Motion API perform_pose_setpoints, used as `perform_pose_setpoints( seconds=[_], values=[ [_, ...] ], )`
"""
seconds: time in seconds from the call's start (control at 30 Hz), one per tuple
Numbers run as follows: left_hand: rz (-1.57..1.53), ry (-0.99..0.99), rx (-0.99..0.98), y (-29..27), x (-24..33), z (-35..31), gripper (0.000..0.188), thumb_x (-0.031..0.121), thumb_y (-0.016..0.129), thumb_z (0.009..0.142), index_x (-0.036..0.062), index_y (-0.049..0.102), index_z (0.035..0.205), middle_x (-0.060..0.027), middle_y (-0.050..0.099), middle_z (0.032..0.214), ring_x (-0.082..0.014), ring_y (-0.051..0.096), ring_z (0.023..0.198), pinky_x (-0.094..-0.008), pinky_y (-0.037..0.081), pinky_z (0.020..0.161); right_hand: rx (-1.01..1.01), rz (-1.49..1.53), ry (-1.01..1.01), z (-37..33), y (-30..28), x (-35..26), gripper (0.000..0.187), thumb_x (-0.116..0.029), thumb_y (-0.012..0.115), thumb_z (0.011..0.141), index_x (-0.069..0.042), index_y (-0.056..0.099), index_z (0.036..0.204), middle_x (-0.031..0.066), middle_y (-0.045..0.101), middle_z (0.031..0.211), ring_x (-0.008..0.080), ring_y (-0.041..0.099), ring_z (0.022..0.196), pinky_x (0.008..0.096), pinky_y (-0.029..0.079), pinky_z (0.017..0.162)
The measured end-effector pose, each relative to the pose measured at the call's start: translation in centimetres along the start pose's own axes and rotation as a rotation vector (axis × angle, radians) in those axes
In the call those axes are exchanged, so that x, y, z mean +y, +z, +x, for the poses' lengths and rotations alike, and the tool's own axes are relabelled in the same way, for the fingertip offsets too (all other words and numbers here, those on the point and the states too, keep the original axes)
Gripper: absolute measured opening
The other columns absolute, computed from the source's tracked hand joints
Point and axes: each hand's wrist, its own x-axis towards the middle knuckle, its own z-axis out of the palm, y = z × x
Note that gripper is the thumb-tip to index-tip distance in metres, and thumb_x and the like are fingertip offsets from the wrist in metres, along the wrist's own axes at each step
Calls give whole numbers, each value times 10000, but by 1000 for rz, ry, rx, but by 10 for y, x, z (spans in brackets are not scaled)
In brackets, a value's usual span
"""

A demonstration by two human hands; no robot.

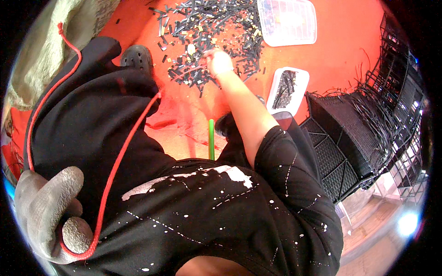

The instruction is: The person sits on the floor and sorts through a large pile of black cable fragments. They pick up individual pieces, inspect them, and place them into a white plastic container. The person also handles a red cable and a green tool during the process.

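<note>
Our heap of black strips, mixed with small yellow bits, lies spread over the red floor, and we take it as our landmark. On its near edge we have our bare right hand, fingers bent down among the pieces; we cannot tell how far apart the fingertips are or whether they have hold of a strip. Well to the left of the heap and much nearer to us, our left hand wears a grey glove, its fingers curled closed around a red cord, whose two lengths run up toward the heap. Just right of the heap sits a clear tub; right and nearer to us than the heap is a white tub holding dark pieces. Farther right of the heap stands black woven furniture with loose strands. Left of the heap are a dark clog and, beyond it, a pale sack. Between the heap and our shirt shows a green rod.
</note>
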Motion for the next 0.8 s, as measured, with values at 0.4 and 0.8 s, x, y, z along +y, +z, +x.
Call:
perform_pose_setpoints(
  seconds=[0.4,0.8],
  values=[
    [-58,81,-44,-3,-8,14,484,419,532,882,-38,603,1022,-41,449,595,-149,412,479,-305,272,462,-103,-160,-69,6,11,-30,127,-130,584,766,-124,691,833,98,633,875,284,612,852,380,494,776],
    [-66,38,20,1,-6,6,492,445,529,878,-18,607,1025,-43,427,600,-149,412,482,-300,270,455,-69,-223,-204,23,28,-48,118,-134,566,777,-123,675,821,98,628,883,288,621,825,390,500,728]
  ],
)
